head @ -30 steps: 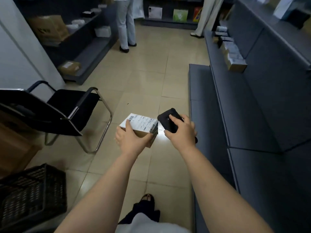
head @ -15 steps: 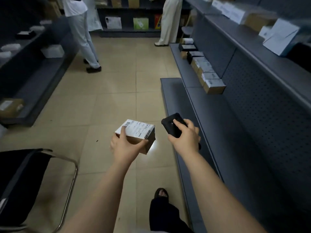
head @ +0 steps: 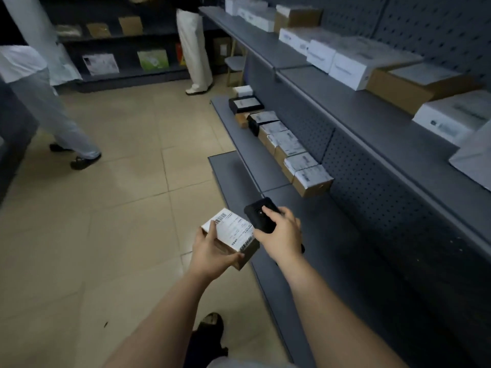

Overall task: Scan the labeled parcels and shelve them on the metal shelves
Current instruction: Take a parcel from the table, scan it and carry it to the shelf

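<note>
My left hand [head: 212, 251] grips a small cardboard parcel [head: 233, 236] from below, its white barcode label facing up. My right hand [head: 281, 235] holds a black handheld scanner [head: 259, 212] just right of the parcel, thumb on its top, its head over the parcel's right edge. Both hang over the front lip of the grey metal shelves [head: 318, 221] on the right. A row of labeled parcels [head: 289, 152] lies on the lower shelf ahead.
The upper shelf [head: 332, 83] carries white and brown boxes. Two people stand on the tiled floor: one at the left [head: 53, 110], one at the far end [head: 195, 49]. More dark shelving with boxes [head: 119, 57] lines the back wall. My foot [head: 210, 325] shows below.
The view has swung right and up, away from the chair and crate, toward the right-hand shelves. Both hands keep their hold; the scanner has closed in on the parcel.
</note>
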